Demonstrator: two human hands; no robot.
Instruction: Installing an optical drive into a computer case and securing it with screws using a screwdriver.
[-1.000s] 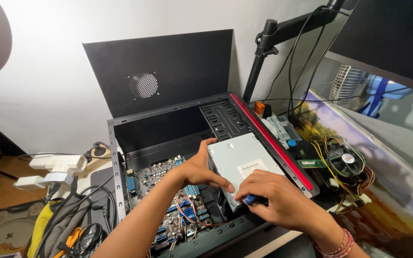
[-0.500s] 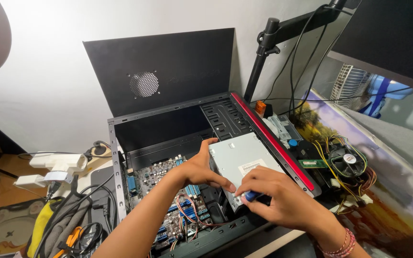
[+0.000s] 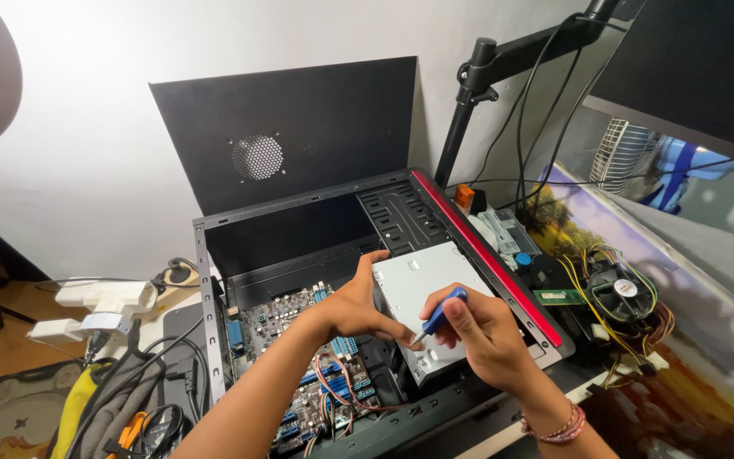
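right hand [image 3: 482,333]: lower centre of frame, grip clamped on a small screwdriver [image 3: 437,316], blue handle, thin metal shaft, tip down at the drive cage edge
left hand [image 3: 358,304]: centre, fingers spread and pressed on the near-left corner of the drive cage, holding nothing
drive cage [image 3: 426,293]: boxy pale grey sheet metal, matte, punched holes, sits inside the case at centre
PC case [image 3: 214,340]: black steel tower lying on its side, open, glossy red strip [image 3: 486,255] along its right edge
motherboard [image 3: 299,323]: left of the cage, green-blue, blue slots, loose red and blue wires
side panel [image 3: 316,127]: flat black, round mesh vent, leaning on white wall, upper centre
cooler fan [image 3: 622,293]: right, round black, yellow wires
counter [image 3: 176,319]: pale, cluttered; grey cables lower left
wrist: red bead bracelet [image 3: 554,425]
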